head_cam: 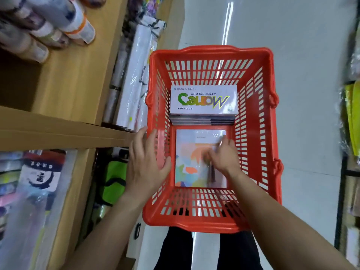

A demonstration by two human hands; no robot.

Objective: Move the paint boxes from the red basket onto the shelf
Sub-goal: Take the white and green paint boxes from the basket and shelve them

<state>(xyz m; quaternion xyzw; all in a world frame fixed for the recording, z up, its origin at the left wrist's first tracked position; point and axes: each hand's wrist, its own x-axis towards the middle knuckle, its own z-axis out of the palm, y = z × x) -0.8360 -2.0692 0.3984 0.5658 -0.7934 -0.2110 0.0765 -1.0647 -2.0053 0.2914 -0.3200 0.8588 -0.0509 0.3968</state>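
A red plastic basket (253,133) stands on the floor in front of me. At its far end lies a stack of white water colour paint boxes (203,103). Nearer to me in the basket lies a flat box with a colourful abstract print (190,172). My right hand (222,154) reaches into the basket and rests on this colourful box, fingers blurred and pointing down onto its top. My left hand (146,162) is open, fingers straight, over the basket's left rim. The wooden shelf (64,131) is at my left.
Rolled papers and wrapped tubes (134,78) lie beside the shelf's lower level. Patterned rolls (48,22) stand on the upper shelf. A green bag (114,180) sits below. Another rack with yellow goods (352,121) lines the right side. Grey floor stretches ahead.
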